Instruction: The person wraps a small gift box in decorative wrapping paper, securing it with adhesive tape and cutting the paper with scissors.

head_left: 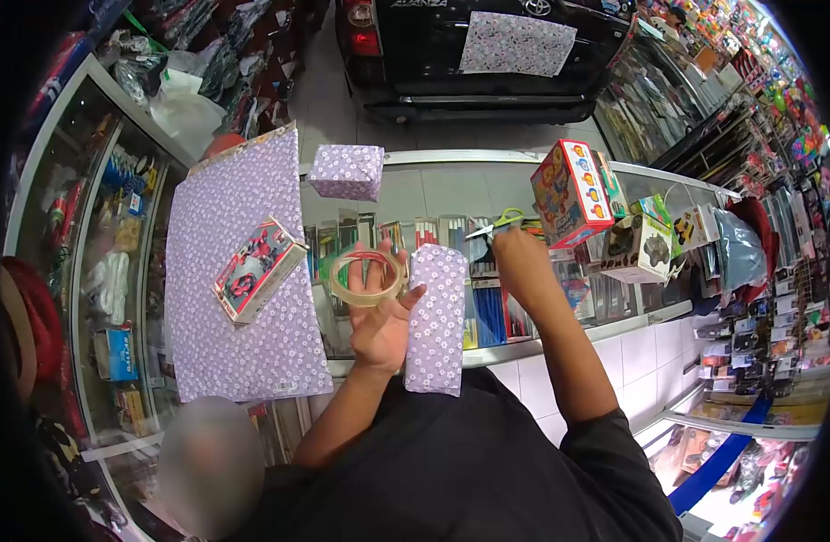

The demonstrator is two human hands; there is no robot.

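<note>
My left hand [379, 330] is palm up over the glass counter, with a roll of clear tape [392, 287] hooked around its fingers. Beside its thumb is a long package [436, 316] wrapped in lilac floral paper, its lower end overlapping the front of my black shirt. My right hand [520, 257] is closed at the green-handled scissors [498, 222], whose blades point left. The back of that hand hides its fingers and part of the handles.
A lilac floral sheet [243, 352] covers the counter's left side, with a toy box [259, 271] on it. A smaller wrapped box [346, 172] sits at the far edge. A red box [573, 194] and other toy boxes [639, 246] stand right. A parked car [487, 81] is beyond.
</note>
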